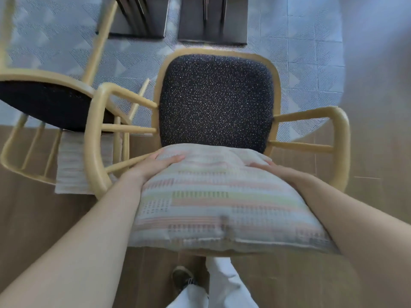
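Spare chair point(44, 103) is standing upright: pale wooden frame, dark seat, spindle back facing the near side. Striped cloth point(73, 170) is lying flat on the floor at the spare chair's near right corner, and part of it is tucking under the frame. Two dark metal bases are standing beyond the spare chair, off its far right. The nearer base point(138, 21) is sitting close to the chair's leg, and the other base point(213, 23) is sitting just beside the first with a narrow gap between them. Pale patterned flooring point(311, 63) is running under the far half of the spare chair, and wood flooring point(33, 230) is covering the near half.
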Demonstrator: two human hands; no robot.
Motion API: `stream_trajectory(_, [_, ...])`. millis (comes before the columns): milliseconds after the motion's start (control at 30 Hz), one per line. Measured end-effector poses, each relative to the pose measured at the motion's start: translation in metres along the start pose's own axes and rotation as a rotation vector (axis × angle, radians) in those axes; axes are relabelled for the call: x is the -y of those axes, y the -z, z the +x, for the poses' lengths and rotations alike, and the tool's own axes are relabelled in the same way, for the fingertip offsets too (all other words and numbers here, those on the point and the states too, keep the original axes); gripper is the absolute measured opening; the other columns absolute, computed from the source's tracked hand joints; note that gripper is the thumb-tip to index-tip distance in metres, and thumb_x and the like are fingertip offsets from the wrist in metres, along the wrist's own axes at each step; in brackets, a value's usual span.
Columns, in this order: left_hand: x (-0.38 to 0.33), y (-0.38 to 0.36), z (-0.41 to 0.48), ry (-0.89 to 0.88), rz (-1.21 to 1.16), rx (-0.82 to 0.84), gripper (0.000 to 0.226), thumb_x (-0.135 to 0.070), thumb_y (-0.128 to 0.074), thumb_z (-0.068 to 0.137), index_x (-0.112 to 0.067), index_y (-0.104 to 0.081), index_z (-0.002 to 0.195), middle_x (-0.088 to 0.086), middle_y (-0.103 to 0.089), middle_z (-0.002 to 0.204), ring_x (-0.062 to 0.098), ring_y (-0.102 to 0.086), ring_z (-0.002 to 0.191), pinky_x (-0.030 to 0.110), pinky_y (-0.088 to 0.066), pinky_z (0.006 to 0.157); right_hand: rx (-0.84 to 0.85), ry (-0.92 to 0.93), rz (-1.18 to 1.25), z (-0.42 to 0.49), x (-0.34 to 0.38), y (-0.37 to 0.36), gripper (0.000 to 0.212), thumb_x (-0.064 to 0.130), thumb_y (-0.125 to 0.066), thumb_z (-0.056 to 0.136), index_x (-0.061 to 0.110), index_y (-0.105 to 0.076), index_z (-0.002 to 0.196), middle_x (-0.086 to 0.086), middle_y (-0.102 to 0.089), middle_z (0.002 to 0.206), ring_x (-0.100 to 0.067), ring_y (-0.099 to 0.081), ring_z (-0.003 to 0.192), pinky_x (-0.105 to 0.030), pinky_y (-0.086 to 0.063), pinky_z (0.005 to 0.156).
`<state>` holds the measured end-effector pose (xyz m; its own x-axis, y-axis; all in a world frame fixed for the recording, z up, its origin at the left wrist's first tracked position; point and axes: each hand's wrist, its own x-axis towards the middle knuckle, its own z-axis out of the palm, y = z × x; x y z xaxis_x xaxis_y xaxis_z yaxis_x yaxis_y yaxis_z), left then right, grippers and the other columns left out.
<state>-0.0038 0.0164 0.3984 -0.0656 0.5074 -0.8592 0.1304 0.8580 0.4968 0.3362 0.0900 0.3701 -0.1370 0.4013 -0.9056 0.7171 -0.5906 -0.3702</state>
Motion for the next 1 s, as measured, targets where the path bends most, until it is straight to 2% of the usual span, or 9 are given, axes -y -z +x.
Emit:
stream_trajectory(133, [-0.057, 0.015, 0.023, -0.057, 0.118, 0.057, 0.112, -0.071, -0.086, 0.064, -0.019, -0.047, 0.154, 0.010, -0.055, 0.151, 0.030, -0.059, 0.133, 0.051, -0.044, 0.116, 0.126, 0.075, 0.080, 0.014, 0.039, 0.039, 0.072, 0.051, -0.069, 0.094, 0.025, -0.044, 0.156, -0.006, -0.046, 0.160, -0.029, -0.056, 0.137, -0.053, -0.042, 0.119])
stream_trajectory(300, [-0.109, 0.026, 0.042, -0.187, 0.172, -0.141, 0.087, -0.066, -0.077, 0.078, -0.031, -0.047, 0.152, -0.009, -0.051, 0.144, 0.015, -0.052, 0.128, 0.030, -0.045, 0.099, -0.060, 0.155, 0.145, 0.028, 0.084, 0.078, 0.073, 0.054, -0.070, 0.092, 0.031, -0.045, 0.156, -0.007, -0.053, 0.154, -0.030, -0.063, 0.128, -0.052, -0.048, 0.114])
stream_trajectory(433, [-0.138, 0.035, 0.058, -0.198, 0.200, -0.075, 0.084, -0.060, -0.076, 0.084, -0.026, -0.046, 0.155, 0.000, -0.054, 0.152, 0.023, -0.057, 0.132, 0.043, -0.043, 0.114, -0.078, 0.161, 0.087, 0.040, 0.106, 0.102, 0.083, 0.064, -0.066, 0.091, 0.027, -0.038, 0.160, -0.006, -0.043, 0.164, -0.032, -0.055, 0.139, -0.053, -0.044, 0.117])
stream_trajectory(533, [-0.151, 0.037, 0.066, -0.218, 0.299, -0.115, 0.073, -0.062, -0.069, 0.091, -0.030, -0.048, 0.153, -0.002, -0.044, 0.161, 0.023, -0.046, 0.142, 0.032, -0.033, 0.106, -0.067, 0.163, -0.032, 0.044, 0.118, 0.112, 0.078, 0.068, -0.063, 0.091, 0.028, -0.045, 0.156, -0.005, -0.043, 0.163, -0.031, -0.053, 0.140, -0.053, -0.041, 0.119])
stream_trajectory(633, [-0.157, 0.031, 0.068, -0.287, 0.329, -0.214, 0.067, -0.064, -0.074, 0.085, -0.039, -0.056, 0.145, 0.000, -0.038, 0.165, 0.021, -0.038, 0.150, 0.036, -0.031, 0.113, -0.080, 0.138, -0.080, 0.034, 0.124, 0.110, 0.082, 0.068, -0.063, 0.091, 0.030, -0.039, 0.159, 0.000, -0.036, 0.167, -0.027, -0.048, 0.144, -0.044, -0.039, 0.119])
stream_trajectory(700, [-0.165, 0.027, 0.062, -0.434, 0.173, -0.282, 0.053, -0.067, -0.078, 0.078, -0.050, -0.065, 0.127, 0.002, -0.051, 0.156, 0.020, -0.049, 0.142, 0.045, -0.041, 0.115, -0.115, 0.165, -0.074, 0.022, 0.129, 0.105, 0.088, 0.071, -0.067, 0.086, 0.036, -0.036, 0.160, 0.002, -0.036, 0.166, -0.025, -0.047, 0.143, -0.039, -0.040, 0.115])
stream_trajectory(833, [-0.192, 0.014, 0.033, -0.685, -0.070, -0.338, 0.038, -0.074, -0.067, 0.074, -0.057, -0.070, 0.109, -0.021, -0.068, 0.112, 0.016, -0.066, 0.102, 0.038, -0.053, 0.081, -0.319, 0.536, 0.008, -0.016, 0.153, 0.091, 0.067, 0.065, -0.068, 0.091, 0.038, -0.053, 0.150, 0.004, -0.055, 0.150, -0.011, -0.056, 0.123, -0.030, -0.041, 0.105])
stream_trajectory(933, [-0.197, 0.011, 0.003, -0.852, -0.149, -0.347, 0.030, -0.069, -0.064, 0.080, -0.058, -0.070, 0.107, -0.026, -0.069, 0.109, 0.014, -0.067, 0.106, 0.035, -0.054, 0.090, -0.416, 0.900, 0.252, -0.052, 0.178, 0.076, 0.041, 0.050, -0.067, 0.096, 0.038, -0.062, 0.135, 0.013, -0.067, 0.130, 0.001, -0.067, 0.115, -0.028, -0.052, 0.107])
stream_trajectory(1000, [-0.189, 0.017, -0.020, -0.945, -0.224, -0.334, 0.028, -0.066, -0.061, 0.085, -0.056, -0.070, 0.110, -0.022, -0.070, 0.120, 0.013, -0.068, 0.113, 0.039, -0.053, 0.100, -0.440, 1.029, 0.358, -0.076, 0.191, 0.056, 0.039, 0.050, -0.065, 0.092, 0.040, -0.061, 0.129, 0.013, -0.069, 0.126, -0.006, -0.068, 0.119, -0.030, -0.053, 0.107])
